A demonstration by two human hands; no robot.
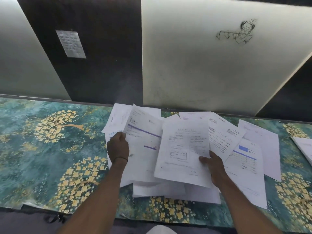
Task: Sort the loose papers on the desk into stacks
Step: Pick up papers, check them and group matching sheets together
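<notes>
A pile of loose papers (168, 188) lies in the middle of the desk, on a teal mat (50, 149) printed with golden flowering trees. Its far edge reaches the foot of the wall and its near edge stops short of the mat's near border. The left hand (118, 146) has its fingers curled round the left edge of a purple-striped sheet (143, 130), which tilts up off the pile at that side. The right hand (215, 168) pinches the right edge of an invoice sheet (182, 149), with the thumb lying on top; the fingers under the sheet are hidden. The invoice sheet is the topmost in the pile's middle and overlaps the purple-striped sheet's right side. More sheets fan out to the right, among them one with a blue block (244, 149), and their corners spread over the mat towards the right. At the far right edge of the view a separate small stack (303, 147) lies apart from the pile, with a strip of bare mat between them. Left of the pile the mat runs wide and uncovered to the frame's left edge. The mat's near-left corner (22, 206) lifts slightly off the desk. Behind, a white wall panel (202, 73) carries an ink drawing of a flute player (239, 32), and a dark panel (101, 48) carries a small taped note (70, 43).
</notes>
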